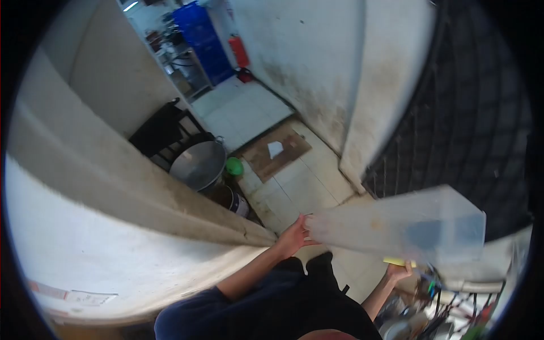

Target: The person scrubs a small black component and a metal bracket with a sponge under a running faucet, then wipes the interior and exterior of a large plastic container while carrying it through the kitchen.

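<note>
A long, translucent plastic box is held out in front of my body, its far end toward the right. My left hand grips the box's left end, with the thumb and fingers at its edge. My right hand is at the near side of the box, closed around a flat yellow piece that lies right along the box's lower edge. A bluish-grey patch shows through the right part of the box.
A wide metal pan, a green bowl and a bucket stand by the left wall. A brown mat lies on the tiles. Dark mesh hangs at right, above a rack with dishes. A blue door stands beyond.
</note>
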Action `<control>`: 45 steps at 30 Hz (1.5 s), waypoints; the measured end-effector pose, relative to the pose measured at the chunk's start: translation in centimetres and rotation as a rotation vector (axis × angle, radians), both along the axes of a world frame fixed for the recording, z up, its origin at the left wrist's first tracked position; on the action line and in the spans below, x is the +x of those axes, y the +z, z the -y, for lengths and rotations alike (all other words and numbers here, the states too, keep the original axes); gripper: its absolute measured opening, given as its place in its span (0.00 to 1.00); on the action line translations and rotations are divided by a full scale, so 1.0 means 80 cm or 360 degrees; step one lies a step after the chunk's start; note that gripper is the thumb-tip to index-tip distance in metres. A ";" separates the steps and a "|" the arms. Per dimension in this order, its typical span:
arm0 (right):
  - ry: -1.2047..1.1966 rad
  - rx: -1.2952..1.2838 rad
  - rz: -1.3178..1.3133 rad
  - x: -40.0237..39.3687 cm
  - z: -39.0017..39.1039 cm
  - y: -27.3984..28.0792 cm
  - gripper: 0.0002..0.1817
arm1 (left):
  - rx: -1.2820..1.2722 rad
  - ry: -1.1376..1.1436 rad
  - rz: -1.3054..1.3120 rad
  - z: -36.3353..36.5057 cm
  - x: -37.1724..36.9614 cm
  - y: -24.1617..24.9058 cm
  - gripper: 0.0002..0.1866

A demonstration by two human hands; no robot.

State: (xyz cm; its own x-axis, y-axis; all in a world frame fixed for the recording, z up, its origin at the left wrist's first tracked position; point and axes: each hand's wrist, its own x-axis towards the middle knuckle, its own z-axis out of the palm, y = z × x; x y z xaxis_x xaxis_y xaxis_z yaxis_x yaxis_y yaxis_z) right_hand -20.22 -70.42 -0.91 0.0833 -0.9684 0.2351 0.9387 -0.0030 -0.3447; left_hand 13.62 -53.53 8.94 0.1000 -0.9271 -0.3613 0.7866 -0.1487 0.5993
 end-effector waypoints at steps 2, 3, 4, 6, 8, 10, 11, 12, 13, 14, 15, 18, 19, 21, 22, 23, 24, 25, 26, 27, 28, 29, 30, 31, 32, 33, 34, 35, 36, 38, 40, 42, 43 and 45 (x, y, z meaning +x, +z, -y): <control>0.0342 -0.0068 -0.0047 0.085 0.087 0.003 0.20 | -0.0098 0.0207 0.0018 0.022 0.047 0.008 0.25; 0.0300 0.0238 -0.0309 0.136 0.110 0.034 0.24 | -0.0093 0.0254 0.0036 0.030 0.069 0.005 0.25; 0.0171 0.0482 -0.0483 0.186 0.142 0.037 0.20 | -0.0050 0.0390 0.0079 0.037 0.090 -0.001 0.25; 0.0525 0.0226 -0.0306 0.271 0.198 0.034 0.15 | -0.0009 0.0541 0.0140 0.054 0.124 -0.004 0.25; 0.0510 0.0338 -0.0582 0.356 0.251 0.043 0.11 | 0.0052 0.0891 0.0329 0.086 0.156 0.006 0.25; 0.0568 0.0307 -0.0623 0.439 0.295 0.024 0.11 | 0.0075 0.1111 0.0308 0.104 0.193 -0.007 0.24; 0.0610 0.0282 -0.0678 0.476 0.314 0.014 0.10 | 0.0101 0.1316 0.0272 0.115 0.216 -0.013 0.24; 0.0621 0.0281 -0.0675 0.508 0.320 0.010 0.10 | 0.0146 0.1445 0.0218 0.121 0.237 -0.009 0.21; 0.0645 0.0276 -0.0716 0.542 0.339 0.010 0.11 | 0.0140 0.1455 0.0226 0.132 0.263 -0.019 0.21; 0.0665 0.0266 -0.0758 0.576 0.357 0.014 0.11 | 0.0312 0.1618 0.0378 0.136 0.291 -0.034 0.18; 0.0666 0.0253 -0.0749 0.606 0.373 0.026 0.11 | 0.0484 0.1775 0.0530 0.145 0.324 -0.042 0.15; 0.0662 0.0171 -0.0775 0.687 0.449 0.061 0.11 | 0.0686 0.2239 0.0408 0.206 0.438 -0.026 0.04; 0.0694 0.0160 -0.0796 0.710 0.467 0.067 0.11 | 0.0731 0.2317 0.0490 0.222 0.475 -0.009 0.05; 0.0647 0.0310 -0.1003 0.768 0.508 0.108 0.08 | 0.0579 0.2374 0.0822 0.266 0.548 0.019 0.06; 0.0671 0.0308 -0.0988 0.793 0.531 0.116 0.08 | 0.0580 0.2397 0.0838 0.287 0.582 0.035 0.06; 0.0751 0.0010 -0.1094 0.822 0.559 0.121 0.08 | 0.0528 0.2474 0.1024 0.310 0.616 0.053 0.06; 0.0822 -0.0303 -0.1186 0.857 0.582 0.124 0.08 | 0.0467 0.2553 0.1209 0.333 0.651 0.068 0.07; 0.0838 -0.0327 -0.1154 0.900 0.598 0.126 0.08 | 0.0446 0.2586 0.1228 0.356 0.685 0.083 0.07; 0.0711 -0.0581 -0.1249 0.938 0.613 0.125 0.08 | 0.0435 0.2642 0.1323 0.377 0.712 0.095 0.08; 0.0579 -0.0838 -0.1349 0.981 0.636 0.126 0.08 | 0.0438 0.2699 0.1401 0.404 0.743 0.105 0.08; 0.0480 -0.1026 -0.1212 1.030 0.650 0.137 0.07 | 0.0459 0.2738 0.1374 0.428 0.772 0.113 0.08; 0.0445 -0.1123 -0.1315 1.046 0.631 0.129 0.06 | 0.0567 0.2716 0.1579 0.417 0.767 0.116 0.08; 0.0408 -0.1230 -0.1416 1.093 0.646 0.120 0.05 | 0.0678 0.2684 0.1774 0.438 0.786 0.117 0.09; 0.0383 -0.1441 -0.1403 1.143 0.661 0.121 0.03 | 0.0693 0.2738 0.1738 0.456 0.804 0.117 0.09; 0.0355 -0.1655 -0.1376 1.191 0.679 0.129 0.04 | 0.0730 0.2644 0.1927 0.475 0.820 0.119 0.08; 0.0360 -0.1714 -0.1315 1.241 0.694 0.143 0.04 | 0.0737 0.2567 0.2143 0.492 0.846 0.123 0.08; 0.0379 -0.1933 -0.1387 1.269 0.699 0.149 0.03 | 0.0754 0.2433 0.2137 0.504 0.862 0.126 0.08; 0.0373 -0.2148 -0.1426 1.313 0.707 0.158 0.03 | 0.0774 0.2491 0.2155 0.521 0.887 0.134 0.08; 0.0479 -0.2255 -0.1350 1.355 0.713 0.166 0.03 | 0.1004 0.2244 0.2375 0.532 0.908 0.142 0.18; 0.0590 -0.2414 -0.1231 1.432 0.719 0.182 0.04 | 0.1314 0.2000 0.2516 0.538 0.942 0.145 0.30; 0.0687 -0.2575 -0.1126 1.520 0.725 0.199 0.05 | 0.1522 0.1735 0.2475 0.544 0.999 0.130 0.59; 0.0881 -0.2758 -0.0863 1.606 0.734 0.216 0.05 | 0.1401 0.1790 0.2269 0.549 1.057 0.108 0.66; 0.0895 -0.2785 -0.0842 1.642 0.736 0.219 0.05 | 0.1234 0.1817 0.2092 0.546 1.082 0.087 0.72; 0.1167 -0.3004 -0.0573 1.724 0.740 0.234 0.06 | 0.1123 0.1870 0.1682 0.530 1.140 0.030 0.72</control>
